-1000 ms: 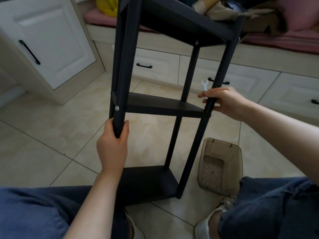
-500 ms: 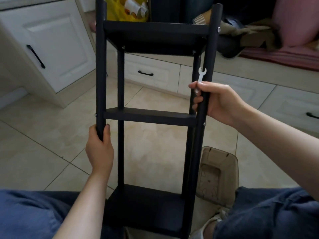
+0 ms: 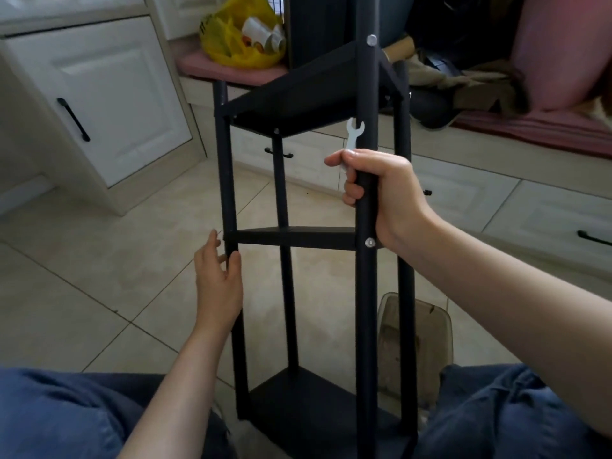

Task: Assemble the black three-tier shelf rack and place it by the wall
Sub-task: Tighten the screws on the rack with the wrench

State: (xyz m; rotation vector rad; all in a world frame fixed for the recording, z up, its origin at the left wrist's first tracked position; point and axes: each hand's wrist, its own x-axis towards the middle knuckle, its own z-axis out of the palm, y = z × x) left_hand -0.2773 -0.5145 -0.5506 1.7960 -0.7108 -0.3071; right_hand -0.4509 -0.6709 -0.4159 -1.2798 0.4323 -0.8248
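Observation:
The black three-tier shelf rack [image 3: 291, 238] stands upright on the tiled floor between my knees, its four posts joined to three shelves. My right hand [image 3: 381, 190] grips the near right post just above the middle shelf and also holds a small white flat wrench [image 3: 353, 134] that sticks up beside the post. My left hand [image 3: 218, 286] rests against the near left post just below the middle shelf, fingers loose and mostly straight. Silver bolt heads show on the right post at the top and middle shelves.
A clear plastic bin [image 3: 414, 346] lies on the floor behind the rack's right posts. White cabinets and drawers with black handles [image 3: 73, 119] line the left and back. A yellow bag [image 3: 231, 38] and clothes sit on the pink bench cushion behind.
The rack has turned so a corner post faces me. My left hand has loosened its grip on the left post and now only touches it. My right hand kept its hold.

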